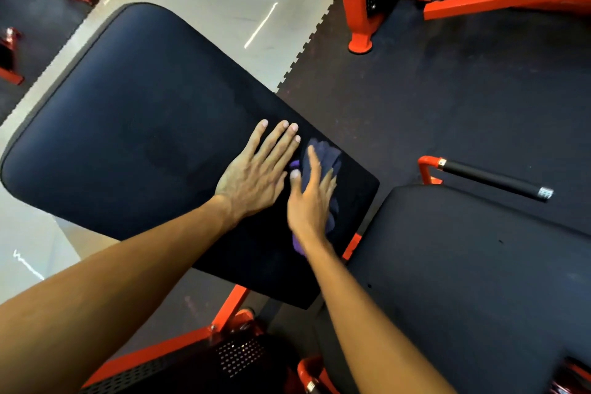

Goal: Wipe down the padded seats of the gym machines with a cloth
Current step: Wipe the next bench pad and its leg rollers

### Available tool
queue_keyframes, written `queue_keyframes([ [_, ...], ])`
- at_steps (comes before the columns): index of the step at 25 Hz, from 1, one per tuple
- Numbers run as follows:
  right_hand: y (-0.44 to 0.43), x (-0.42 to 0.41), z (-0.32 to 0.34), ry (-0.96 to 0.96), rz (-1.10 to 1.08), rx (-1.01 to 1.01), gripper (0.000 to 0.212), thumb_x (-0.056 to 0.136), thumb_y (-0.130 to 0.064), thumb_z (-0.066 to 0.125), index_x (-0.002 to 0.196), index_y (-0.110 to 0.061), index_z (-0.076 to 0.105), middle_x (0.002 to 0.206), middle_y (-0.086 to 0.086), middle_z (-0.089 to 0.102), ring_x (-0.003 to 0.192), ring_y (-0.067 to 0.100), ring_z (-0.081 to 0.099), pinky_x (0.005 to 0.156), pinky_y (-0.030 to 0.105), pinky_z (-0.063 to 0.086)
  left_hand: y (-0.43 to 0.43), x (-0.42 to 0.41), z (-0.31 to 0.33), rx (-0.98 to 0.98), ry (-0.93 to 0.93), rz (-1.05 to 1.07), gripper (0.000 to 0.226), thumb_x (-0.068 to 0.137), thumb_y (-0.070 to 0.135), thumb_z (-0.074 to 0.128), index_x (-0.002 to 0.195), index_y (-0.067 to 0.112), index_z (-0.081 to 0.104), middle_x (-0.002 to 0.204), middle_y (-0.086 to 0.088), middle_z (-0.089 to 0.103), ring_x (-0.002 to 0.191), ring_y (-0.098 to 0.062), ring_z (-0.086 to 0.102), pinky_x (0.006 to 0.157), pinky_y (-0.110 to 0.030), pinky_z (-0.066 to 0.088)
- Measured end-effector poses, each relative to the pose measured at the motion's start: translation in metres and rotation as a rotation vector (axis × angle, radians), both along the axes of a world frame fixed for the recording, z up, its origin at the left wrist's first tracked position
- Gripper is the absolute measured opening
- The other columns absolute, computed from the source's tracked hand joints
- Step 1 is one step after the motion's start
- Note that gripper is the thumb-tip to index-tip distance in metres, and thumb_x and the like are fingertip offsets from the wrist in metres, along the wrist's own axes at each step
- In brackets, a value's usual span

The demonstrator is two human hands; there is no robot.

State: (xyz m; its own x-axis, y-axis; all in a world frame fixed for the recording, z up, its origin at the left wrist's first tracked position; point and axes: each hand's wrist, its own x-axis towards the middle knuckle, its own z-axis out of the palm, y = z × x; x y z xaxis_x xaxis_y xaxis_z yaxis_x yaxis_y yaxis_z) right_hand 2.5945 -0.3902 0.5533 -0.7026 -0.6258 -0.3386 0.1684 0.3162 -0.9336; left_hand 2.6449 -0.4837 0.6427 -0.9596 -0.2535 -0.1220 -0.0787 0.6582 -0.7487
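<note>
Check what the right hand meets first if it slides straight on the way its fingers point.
Nothing solid, it seems. The right hand presses the purple cloth on the black pad, fingers toward the pad's right edge; straight on it would slide off that edge above the rubber floor mat.

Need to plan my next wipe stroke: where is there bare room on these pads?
The big pad is bare from the left hand to its rounded left end. The second pad, below the black-grip handle, is bare. Crowded: the big pad's right edge, where the right hand presses the purple cloth beside the left.
</note>
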Motion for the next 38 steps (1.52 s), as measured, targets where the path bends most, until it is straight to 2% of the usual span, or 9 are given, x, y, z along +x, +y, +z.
queue_keyframes([
  [6, -0.015, -0.032, 0.000, -0.003, 0.017, -0.002, 0.053, 0.106, -0.050, 0.041, 0.154, -0.056, 0.021, 0.172, 0.002, 0.006, 0.158, 0.028, -0.001, 0.125, 0.051, 0.011, 0.001, -0.005, 0.002, 0.017, 0.001, 0.015, 0.069, 0.105, 0.038, 0.016, 0.159, -0.001, -0.001, 0.167, -0.023, -0.006, 0.156, -0.037, -0.003, 0.125, -0.057, -0.003],
  [10, -0.027, -0.080, -0.032, 0.208, 0.025, 0.021, 0.048, 0.101, -0.050, 0.044, 0.149, -0.046, 0.040, 0.165, 0.005, 0.030, 0.154, 0.027, 0.020, 0.123, 0.046, 0.024, 0.002, -0.004, 0.003, 0.019, 0.001, 0.012, 0.070, 0.105, 0.039, 0.019, 0.159, -0.001, 0.000, 0.168, -0.022, -0.004, 0.156, -0.037, 0.000, 0.125, -0.057, 0.001],
  [16, -0.024, -0.138, -0.069, -0.104, 0.043, 0.247, 0.051, 0.101, -0.054, 0.038, 0.131, -0.020, 0.062, 0.150, -0.005, 0.038, 0.136, 0.029, 0.040, 0.092, 0.036, 0.033, 0.003, -0.006, 0.004, 0.023, 0.009, -0.002, 0.070, 0.106, 0.039, 0.019, 0.159, -0.001, 0.001, 0.168, -0.022, -0.002, 0.156, -0.037, 0.002, 0.124, -0.056, 0.010],
  [21, -0.047, -0.125, -0.026, 0.074, 0.076, 0.036, 0.044, 0.103, -0.051, 0.041, 0.133, -0.027, 0.062, 0.145, -0.007, 0.051, 0.130, 0.024, 0.048, 0.102, 0.036, 0.035, 0.003, -0.008, 0.005, 0.031, 0.006, 0.010, 0.069, 0.105, 0.038, 0.018, 0.159, -0.001, 0.000, 0.168, -0.022, -0.002, 0.156, -0.037, 0.001, 0.124, -0.057, 0.008],
  [24, -0.040, -0.139, -0.052, 0.034, 0.162, 0.056, 0.045, 0.104, -0.052, 0.039, 0.133, -0.027, 0.062, 0.145, 0.001, 0.053, 0.131, 0.026, 0.049, 0.104, 0.036, 0.036, 0.003, -0.006, 0.003, 0.028, 0.003, 0.000, 0.069, 0.106, 0.038, 0.018, 0.160, -0.001, 0.001, 0.168, -0.022, -0.002, 0.156, -0.037, 0.001, 0.125, -0.057, 0.007],
  [28, -0.022, -0.152, -0.091, -0.159, 0.152, 0.300, 0.057, 0.104, -0.056, 0.030, 0.150, -0.026, 0.046, 0.159, 0.008, 0.033, 0.145, 0.037, 0.032, 0.118, 0.048, 0.027, 0.000, -0.004, 0.002, 0.031, 0.010, 0.002, 0.069, 0.105, 0.038, 0.016, 0.159, -0.002, 0.001, 0.167, -0.023, -0.002, 0.156, -0.038, 0.000, 0.124, -0.058, 0.007],
  [33, -0.019, -0.096, -0.053, -0.187, -0.088, 0.076, 0.047, 0.107, -0.046, 0.038, 0.153, -0.038, 0.043, 0.168, 0.007, 0.020, 0.155, 0.028, 0.012, 0.126, 0.045, 0.009, 0.003, -0.010, -0.005, 0.034, -0.013, 0.032, 0.071, 0.105, 0.040, 0.019, 0.159, -0.003, 0.000, 0.167, -0.025, -0.007, 0.154, -0.042, -0.005, 0.122, -0.064, 0.004],
  [36, 0.008, -0.039, -0.043, -0.105, -0.035, -0.025, 0.051, 0.107, -0.051, 0.037, 0.157, -0.048, 0.026, 0.172, 0.003, 0.005, 0.157, 0.022, -0.001, 0.125, 0.045, 0.004, 0.003, -0.014, -0.006, 0.051, -0.013, 0.039, 0.071, 0.105, 0.040, 0.019, 0.159, -0.002, 0.000, 0.166, -0.025, -0.008, 0.154, -0.042, -0.007, 0.122, -0.065, 0.003],
  [38, 0.036, -0.002, -0.056, -0.049, 0.077, 0.020, 0.056, 0.102, -0.062, 0.030, 0.156, -0.054, 0.016, 0.172, 0.004, -0.002, 0.157, 0.026, -0.003, 0.123, 0.050, 0.014, 0.005, -0.012, -0.009, 0.057, -0.015, 0.045, 0.071, 0.105, 0.040, 0.020, 0.159, -0.002, 0.000, 0.167, -0.024, -0.008, 0.154, -0.042, -0.008, 0.122, -0.065, 0.001],
])
